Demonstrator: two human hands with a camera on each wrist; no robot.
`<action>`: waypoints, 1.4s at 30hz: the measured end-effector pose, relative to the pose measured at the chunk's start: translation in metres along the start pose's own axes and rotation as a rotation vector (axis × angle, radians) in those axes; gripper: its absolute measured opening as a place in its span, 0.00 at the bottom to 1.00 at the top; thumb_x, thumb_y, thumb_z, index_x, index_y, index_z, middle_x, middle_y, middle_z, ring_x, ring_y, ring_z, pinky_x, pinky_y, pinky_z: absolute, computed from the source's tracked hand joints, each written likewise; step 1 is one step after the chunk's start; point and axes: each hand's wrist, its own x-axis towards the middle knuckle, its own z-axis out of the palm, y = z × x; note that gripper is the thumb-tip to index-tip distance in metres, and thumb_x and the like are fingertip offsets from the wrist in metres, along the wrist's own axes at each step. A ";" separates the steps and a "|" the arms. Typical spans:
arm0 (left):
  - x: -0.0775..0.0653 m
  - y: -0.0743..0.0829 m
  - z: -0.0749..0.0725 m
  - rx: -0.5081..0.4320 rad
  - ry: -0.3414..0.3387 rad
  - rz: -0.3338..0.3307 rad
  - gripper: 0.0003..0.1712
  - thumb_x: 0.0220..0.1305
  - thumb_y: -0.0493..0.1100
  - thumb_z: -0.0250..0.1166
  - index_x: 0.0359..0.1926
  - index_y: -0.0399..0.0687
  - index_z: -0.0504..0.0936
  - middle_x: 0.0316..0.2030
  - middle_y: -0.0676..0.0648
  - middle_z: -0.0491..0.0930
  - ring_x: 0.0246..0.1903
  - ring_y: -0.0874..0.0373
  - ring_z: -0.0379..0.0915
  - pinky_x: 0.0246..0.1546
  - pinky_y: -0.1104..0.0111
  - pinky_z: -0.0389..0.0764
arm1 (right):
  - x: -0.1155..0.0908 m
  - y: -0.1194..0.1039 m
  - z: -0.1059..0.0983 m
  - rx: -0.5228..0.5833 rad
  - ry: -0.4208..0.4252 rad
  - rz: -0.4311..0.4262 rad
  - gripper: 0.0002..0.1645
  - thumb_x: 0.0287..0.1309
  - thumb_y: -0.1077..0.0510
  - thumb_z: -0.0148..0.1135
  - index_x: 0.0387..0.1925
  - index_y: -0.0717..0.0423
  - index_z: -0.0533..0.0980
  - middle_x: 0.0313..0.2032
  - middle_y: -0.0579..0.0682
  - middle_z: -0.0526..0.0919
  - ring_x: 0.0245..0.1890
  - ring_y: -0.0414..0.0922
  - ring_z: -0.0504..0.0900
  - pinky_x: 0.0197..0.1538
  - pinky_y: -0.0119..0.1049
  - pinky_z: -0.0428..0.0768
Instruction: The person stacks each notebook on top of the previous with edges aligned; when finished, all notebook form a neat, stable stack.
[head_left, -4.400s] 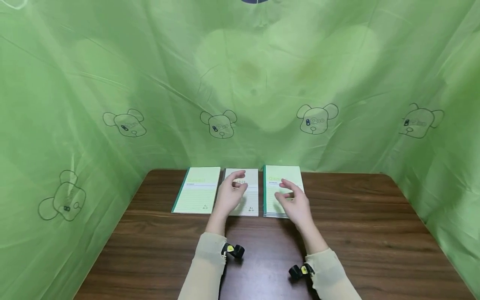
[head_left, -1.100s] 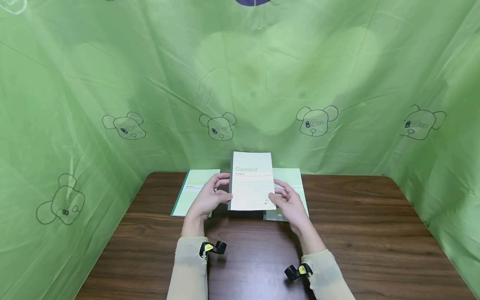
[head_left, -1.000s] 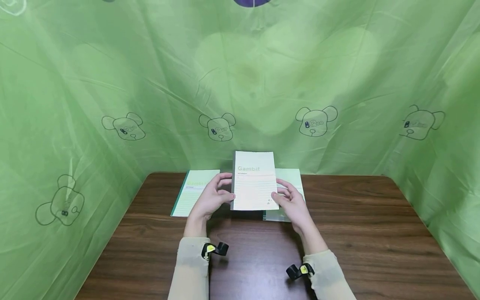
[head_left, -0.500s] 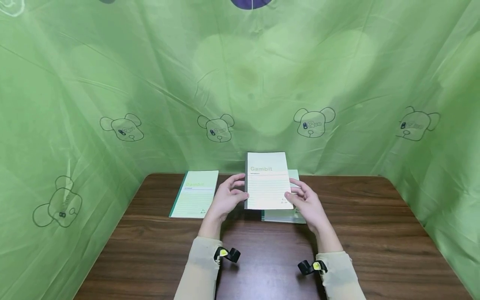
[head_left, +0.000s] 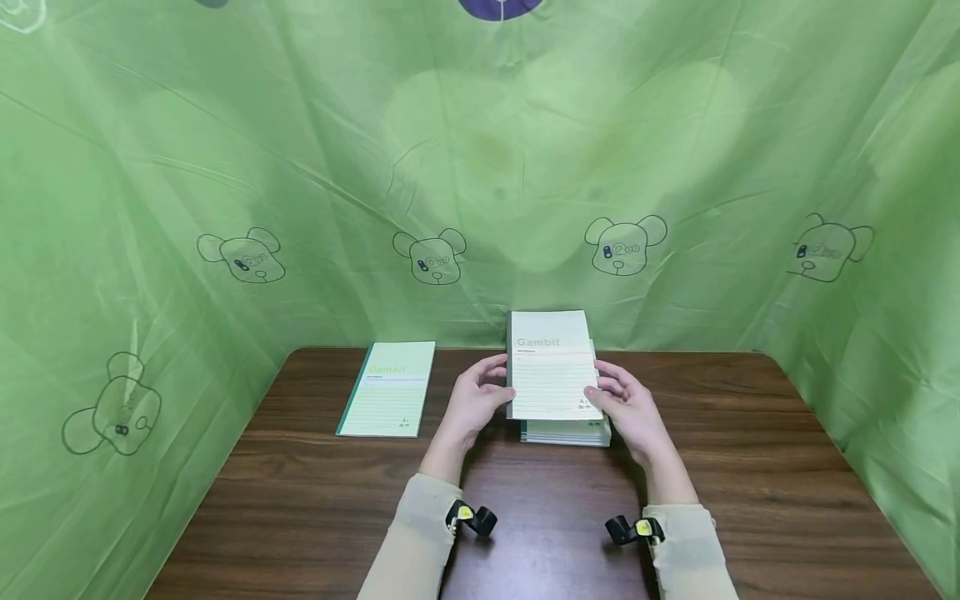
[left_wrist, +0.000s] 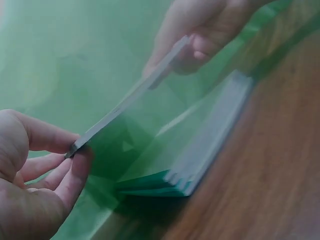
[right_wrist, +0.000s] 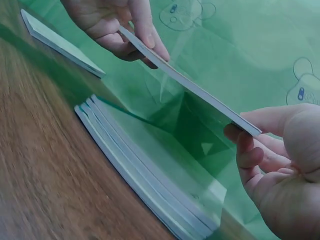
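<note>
A white notebook (head_left: pixel 553 371) with a grey spine and "Gambit" on its cover is held up between both hands. My left hand (head_left: pixel 477 398) pinches its spine edge, thumb on the cover and fingers behind. On the opposite edge my right hand (head_left: pixel 628 408) grips it the same way near the lower corner. Directly below lies a stack of several green-spined notebooks (head_left: pixel 566 433), mostly covered by the white one in the head view. Both wrist views show a gap between the held notebook and the stack (right_wrist: pixel 150 165).
A single green-spined notebook (head_left: pixel 388 392) lies flat at the left on the brown wooden table (head_left: pixel 300 500). Behind and along both sides hangs a green curtain (head_left: pixel 480 167) printed with bear heads, close to the table's back edge.
Over four seconds, both hands took up the white notebook from the middle spot. It has since moved right over the stack, and in the last half second it has come slightly lower.
</note>
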 end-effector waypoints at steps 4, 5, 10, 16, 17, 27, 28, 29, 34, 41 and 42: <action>-0.001 -0.007 0.012 0.048 0.027 0.015 0.36 0.63 0.25 0.71 0.72 0.40 0.80 0.59 0.38 0.83 0.39 0.57 0.85 0.41 0.67 0.84 | 0.000 0.004 -0.007 -0.030 0.007 0.015 0.36 0.76 0.62 0.68 0.79 0.63 0.67 0.66 0.69 0.78 0.48 0.36 0.84 0.54 0.27 0.80; -0.002 -0.008 0.015 0.065 0.031 0.016 0.35 0.63 0.25 0.71 0.72 0.41 0.80 0.60 0.38 0.83 0.39 0.57 0.85 0.41 0.67 0.84 | 0.000 0.005 -0.008 -0.041 0.008 0.020 0.36 0.76 0.62 0.68 0.79 0.63 0.67 0.67 0.69 0.76 0.48 0.36 0.84 0.55 0.27 0.79; -0.003 -0.016 0.025 0.112 0.031 0.008 0.33 0.64 0.27 0.72 0.70 0.40 0.82 0.59 0.39 0.84 0.38 0.58 0.85 0.39 0.68 0.84 | -0.002 0.009 -0.016 -0.074 0.018 0.055 0.37 0.75 0.61 0.68 0.78 0.66 0.68 0.69 0.68 0.74 0.48 0.36 0.83 0.54 0.26 0.79; -0.003 -0.025 0.030 0.199 0.037 0.001 0.31 0.64 0.30 0.74 0.69 0.41 0.83 0.59 0.40 0.85 0.35 0.59 0.82 0.36 0.68 0.82 | 0.001 0.019 -0.019 -0.121 0.033 0.090 0.36 0.74 0.61 0.69 0.77 0.67 0.69 0.67 0.68 0.76 0.45 0.37 0.82 0.48 0.28 0.80; -0.003 -0.026 0.031 0.220 0.041 -0.003 0.30 0.65 0.31 0.74 0.68 0.42 0.83 0.59 0.41 0.86 0.35 0.60 0.81 0.36 0.68 0.82 | 0.002 0.021 -0.019 -0.128 0.037 0.100 0.36 0.74 0.61 0.69 0.77 0.67 0.70 0.67 0.67 0.76 0.44 0.37 0.82 0.47 0.28 0.80; 0.000 -0.033 0.030 0.348 0.045 0.001 0.29 0.63 0.33 0.75 0.66 0.42 0.84 0.61 0.43 0.86 0.31 0.63 0.80 0.35 0.68 0.81 | 0.004 0.030 -0.016 -0.138 0.067 0.130 0.35 0.73 0.62 0.69 0.76 0.67 0.71 0.67 0.68 0.76 0.45 0.38 0.81 0.46 0.27 0.80; 0.000 -0.034 0.030 0.354 0.045 0.003 0.30 0.63 0.33 0.76 0.66 0.42 0.84 0.61 0.44 0.86 0.30 0.63 0.79 0.34 0.68 0.81 | 0.004 0.030 -0.016 -0.146 0.068 0.127 0.35 0.73 0.61 0.70 0.75 0.67 0.71 0.67 0.68 0.77 0.45 0.38 0.81 0.46 0.27 0.80; 0.001 -0.035 0.029 0.361 0.045 0.003 0.30 0.62 0.33 0.76 0.66 0.43 0.84 0.61 0.44 0.86 0.30 0.64 0.79 0.33 0.69 0.80 | 0.004 0.030 -0.016 -0.156 0.072 0.126 0.35 0.73 0.61 0.70 0.75 0.67 0.72 0.67 0.68 0.77 0.45 0.38 0.81 0.46 0.26 0.80; 0.002 -0.039 0.027 0.392 0.043 0.019 0.31 0.61 0.33 0.77 0.66 0.43 0.84 0.60 0.45 0.87 0.30 0.63 0.79 0.35 0.69 0.81 | 0.004 0.031 -0.014 -0.206 0.086 0.126 0.34 0.72 0.60 0.71 0.74 0.67 0.73 0.66 0.68 0.78 0.46 0.37 0.81 0.46 0.24 0.79; 0.003 -0.043 0.026 0.412 0.033 0.009 0.32 0.63 0.34 0.76 0.68 0.47 0.83 0.66 0.41 0.83 0.39 0.60 0.84 0.42 0.63 0.84 | 0.002 0.032 -0.013 -0.292 0.096 0.116 0.31 0.72 0.61 0.70 0.71 0.67 0.76 0.62 0.68 0.82 0.43 0.40 0.81 0.44 0.27 0.77; 0.003 -0.044 0.027 0.423 0.029 0.013 0.32 0.63 0.34 0.76 0.68 0.48 0.83 0.66 0.40 0.83 0.39 0.59 0.85 0.43 0.62 0.85 | 0.002 0.033 -0.013 -0.299 0.098 0.116 0.30 0.72 0.61 0.70 0.71 0.67 0.76 0.62 0.68 0.82 0.43 0.40 0.81 0.44 0.26 0.77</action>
